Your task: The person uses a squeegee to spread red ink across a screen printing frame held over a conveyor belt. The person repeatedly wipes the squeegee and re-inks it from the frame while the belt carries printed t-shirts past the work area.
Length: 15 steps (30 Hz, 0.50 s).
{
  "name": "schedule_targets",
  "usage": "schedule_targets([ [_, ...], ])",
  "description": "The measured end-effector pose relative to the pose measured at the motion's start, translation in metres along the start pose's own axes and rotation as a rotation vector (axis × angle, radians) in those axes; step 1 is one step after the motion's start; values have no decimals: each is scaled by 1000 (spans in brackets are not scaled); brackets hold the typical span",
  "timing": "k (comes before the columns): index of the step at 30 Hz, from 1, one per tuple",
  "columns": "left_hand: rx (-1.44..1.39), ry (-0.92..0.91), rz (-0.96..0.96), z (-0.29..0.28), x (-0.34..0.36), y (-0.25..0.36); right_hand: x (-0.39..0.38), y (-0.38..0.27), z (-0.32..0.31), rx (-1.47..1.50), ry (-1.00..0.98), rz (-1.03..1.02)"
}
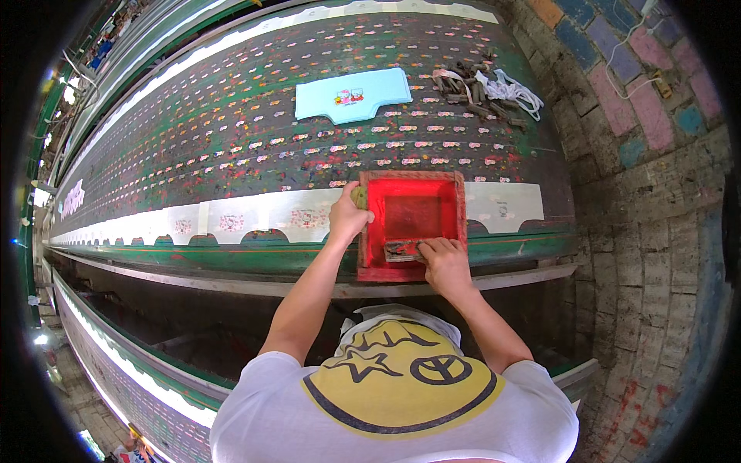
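Note:
A screen-printing frame (461, 202) with wooden sides lies near the front edge of the long table, partly over a row of white fabric pieces (258, 210). Red ink (413, 187) coats its mesh, with a darker square in the middle. My left hand (349, 214) is closed around the frame's left side, at a yellowish block there. In my right hand (448, 266) I grip a squeegee (401, 250), its blade lying inside the frame toward the near side. The fabric under the frame is hidden.
Small printed marks cover the dark table (231, 139). On it lie a light blue fabric piece (351, 81) with a cartoon print, a heap of short dark sticks (471, 89) and a white cloth (513, 92). A metal rail (309, 289) runs along the near side; brick floor (641, 278) lies right.

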<state>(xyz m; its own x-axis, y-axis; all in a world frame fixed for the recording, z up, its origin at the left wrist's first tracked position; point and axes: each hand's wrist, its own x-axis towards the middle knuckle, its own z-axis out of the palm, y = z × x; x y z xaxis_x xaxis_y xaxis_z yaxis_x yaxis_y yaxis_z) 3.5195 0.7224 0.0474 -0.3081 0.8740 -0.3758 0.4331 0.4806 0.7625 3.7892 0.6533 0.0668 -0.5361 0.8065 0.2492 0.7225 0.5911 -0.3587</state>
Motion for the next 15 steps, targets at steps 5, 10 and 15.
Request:
schedule_targets([
  [5,69,17,42,0,3,-8,32,12,-11,30,-79,5],
  [10,93,9,81,3,8,-14,105,48,7,-6,42,22],
  [15,125,30,76,6,7,-17,87,48,26,-66,7,27],
])
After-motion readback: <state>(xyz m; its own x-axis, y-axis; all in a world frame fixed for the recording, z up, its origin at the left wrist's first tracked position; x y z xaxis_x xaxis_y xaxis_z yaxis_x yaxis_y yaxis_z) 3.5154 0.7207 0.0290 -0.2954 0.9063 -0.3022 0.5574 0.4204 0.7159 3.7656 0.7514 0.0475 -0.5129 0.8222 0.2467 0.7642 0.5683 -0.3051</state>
